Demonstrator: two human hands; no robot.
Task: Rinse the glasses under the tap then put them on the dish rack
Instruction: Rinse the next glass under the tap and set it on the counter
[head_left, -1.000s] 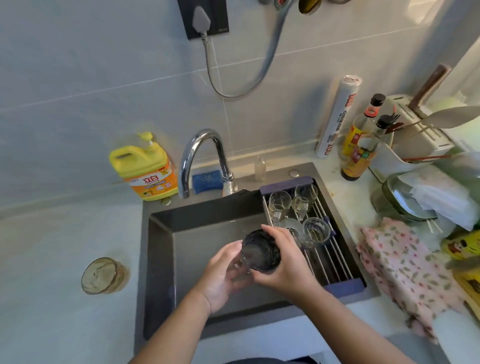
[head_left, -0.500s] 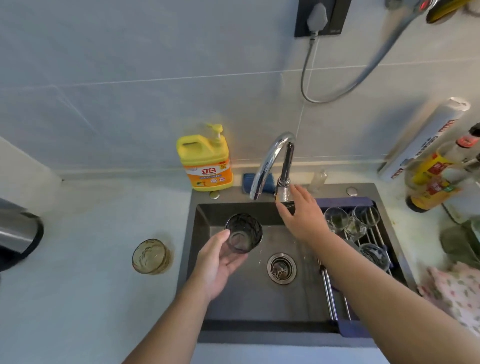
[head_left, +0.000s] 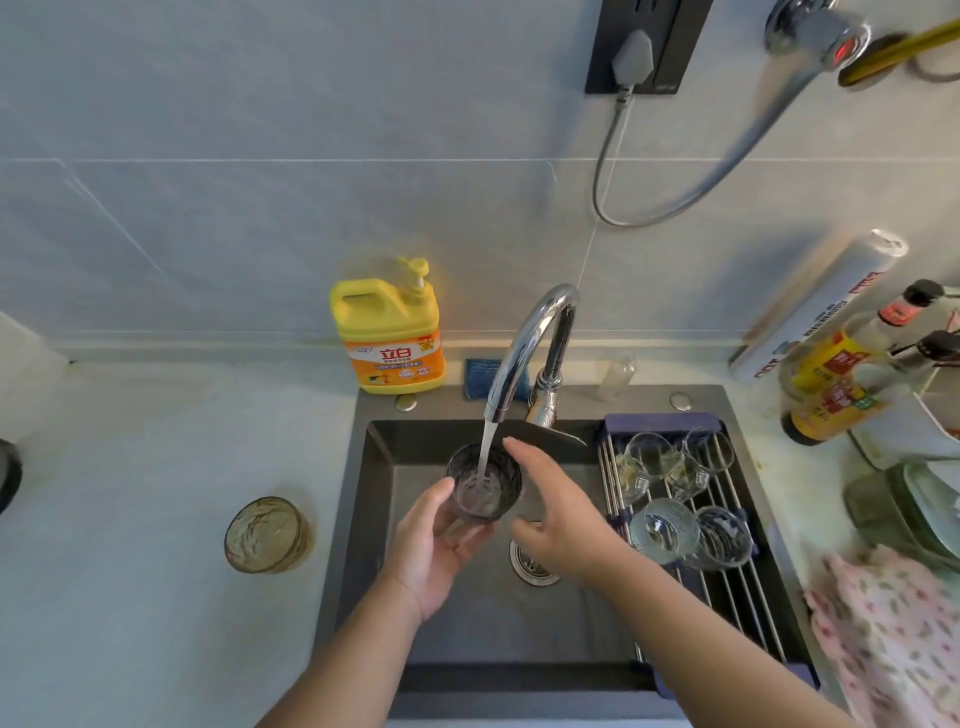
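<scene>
I hold the dark glass (head_left: 485, 488) in my left hand (head_left: 436, 551). My fingers curl round its bottom and side. The glass is over the sink (head_left: 467, 639), mouth up, right under the tap (head_left: 530, 343). Water (head_left: 485, 447) runs from the tap down into the glass.

My right hand (head_left: 561, 519) is at 3 o'clock from the glass, just beside it. Its fingers are spread and loose, and it holds nothing. One fingertip is very near the rim, but I cannot tell if it touches. My two hands are apart, with the glass between them.

The drain (head_left: 530, 566) is at 5 o'clock from the glass, partly under my right hand. The dish rack (head_left: 727, 587) lies across the sink at 3 o'clock. Clear glasses (head_left: 665, 530) sit on it, some near the wall and some nearer to me.

At 9 o'clock from the sink, a brown glass (head_left: 267, 535) stands alone on the counter (head_left: 130, 519). A yellow soap bottle (head_left: 389, 338) stands at 11 o'clock from the sink, by the wall. A flowery cloth (head_left: 893, 634) lies at 4 o'clock
</scene>
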